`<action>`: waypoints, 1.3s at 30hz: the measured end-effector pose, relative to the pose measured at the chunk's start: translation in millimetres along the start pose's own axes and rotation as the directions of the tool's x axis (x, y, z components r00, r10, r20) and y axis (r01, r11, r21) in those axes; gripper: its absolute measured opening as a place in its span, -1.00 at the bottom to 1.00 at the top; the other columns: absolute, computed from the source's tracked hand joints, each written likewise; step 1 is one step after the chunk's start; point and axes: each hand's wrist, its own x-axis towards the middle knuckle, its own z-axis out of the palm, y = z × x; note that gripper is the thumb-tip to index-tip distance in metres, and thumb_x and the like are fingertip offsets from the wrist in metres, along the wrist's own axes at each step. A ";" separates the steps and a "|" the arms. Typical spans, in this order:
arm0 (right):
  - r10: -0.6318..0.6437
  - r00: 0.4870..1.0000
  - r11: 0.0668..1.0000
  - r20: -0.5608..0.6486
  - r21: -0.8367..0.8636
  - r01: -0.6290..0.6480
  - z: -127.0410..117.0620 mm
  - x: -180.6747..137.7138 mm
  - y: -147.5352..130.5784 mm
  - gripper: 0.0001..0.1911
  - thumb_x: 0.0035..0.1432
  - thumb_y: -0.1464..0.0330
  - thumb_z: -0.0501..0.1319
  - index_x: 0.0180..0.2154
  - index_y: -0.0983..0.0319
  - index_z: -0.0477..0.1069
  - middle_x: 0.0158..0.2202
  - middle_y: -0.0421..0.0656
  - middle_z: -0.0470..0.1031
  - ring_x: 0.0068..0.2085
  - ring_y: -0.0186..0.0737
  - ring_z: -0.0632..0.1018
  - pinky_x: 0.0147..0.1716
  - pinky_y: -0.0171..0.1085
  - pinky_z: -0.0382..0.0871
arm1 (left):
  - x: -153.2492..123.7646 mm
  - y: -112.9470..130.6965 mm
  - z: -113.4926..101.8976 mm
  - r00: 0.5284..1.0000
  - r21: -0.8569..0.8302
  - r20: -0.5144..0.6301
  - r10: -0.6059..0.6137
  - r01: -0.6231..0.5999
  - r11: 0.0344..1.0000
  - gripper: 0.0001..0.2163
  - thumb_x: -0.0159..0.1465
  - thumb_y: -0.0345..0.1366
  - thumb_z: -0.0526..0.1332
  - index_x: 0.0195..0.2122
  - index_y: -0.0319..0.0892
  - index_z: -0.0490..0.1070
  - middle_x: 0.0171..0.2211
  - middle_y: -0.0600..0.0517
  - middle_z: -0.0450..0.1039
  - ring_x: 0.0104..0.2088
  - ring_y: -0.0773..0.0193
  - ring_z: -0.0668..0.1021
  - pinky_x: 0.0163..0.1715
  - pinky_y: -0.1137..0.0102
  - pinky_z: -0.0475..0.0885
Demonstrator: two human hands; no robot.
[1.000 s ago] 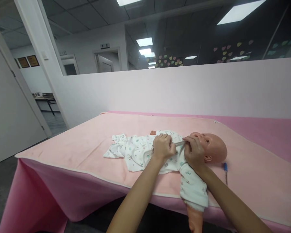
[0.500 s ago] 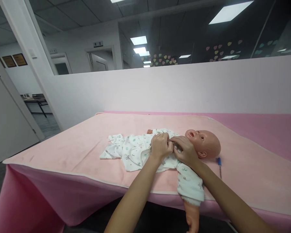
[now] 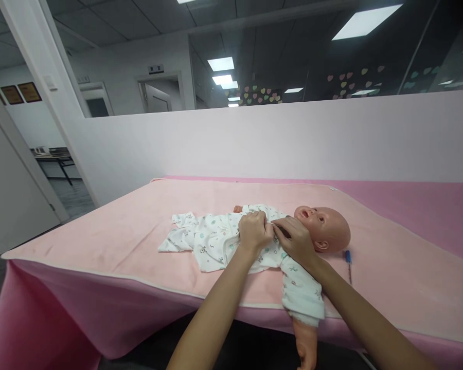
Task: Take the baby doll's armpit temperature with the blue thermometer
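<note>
A baby doll [image 3: 334, 229] lies on its back, head to the right, dressed in white printed baby clothes [image 3: 214, 241]. Over its chest my left hand [image 3: 255, 230] is closed, fingers curled on the front of the clothing. Just to the right, below the doll's chin, my right hand [image 3: 293, 235] pinches at the same front; the fingertips of both hands nearly meet. What exactly lies between the fingertips is too small to make out, but it appears to be the cloth's edge. The doll's near arm [image 3: 304, 341] hangs over the table edge.
A pink cover [image 3: 111, 236] spreads over the table and drapes down at the front. Right of the doll's head lies a thin stick with a blue end [image 3: 348, 257]. A white wall with a window [image 3: 254, 141] stands behind; a doorway and door [image 3: 15, 180] are at left.
Both hands stay over the doll's chest. The fingers of my right hand have shifted slightly against the clothing; the doll has not moved.
</note>
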 end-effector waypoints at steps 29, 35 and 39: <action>-0.015 1.000 1.000 0.005 -0.024 0.015 0.8 -0.4 0.8 -0.92 0.11 0.42 0.10 -0.37 0.21 0.37 -0.45 -0.16 0.45 -0.39 -0.24 0.41 -0.35 -0.24 0.24 | -27.0 -14.9 3.6 0.987 -0.258 -0.062 0.146 -0.157 0.953 -0.94 0.20 -0.34 0.00 -0.33 -0.15 0.22 -0.40 0.03 0.37 -0.34 0.28 0.41 -0.34 0.40 0.31; -0.068 0.997 0.996 0.035 -0.056 0.070 2.1 -1.2 1.8 -0.88 0.09 0.38 0.12 -0.31 0.22 0.39 -0.42 -0.14 0.46 -0.37 -0.21 0.42 -0.36 -0.23 0.22 | -26.6 -15.3 5.1 0.993 -0.326 -0.051 0.109 -0.120 0.938 -0.89 0.26 -0.34 -0.05 -0.28 -0.15 0.24 -0.33 0.02 0.39 -0.28 0.29 0.43 -0.28 0.39 0.33; -0.074 0.996 0.994 0.054 -0.081 0.078 2.7 -1.4 2.6 -0.88 0.12 0.36 0.10 -0.33 0.21 0.40 -0.45 -0.14 0.46 -0.40 -0.23 0.41 -0.37 -0.24 0.20 | -26.3 -13.8 3.0 0.997 -0.335 -0.015 0.072 -0.073 0.939 -0.85 0.28 -0.34 -0.08 -0.27 -0.15 0.26 -0.32 0.03 0.40 -0.28 0.30 0.43 -0.27 0.40 0.33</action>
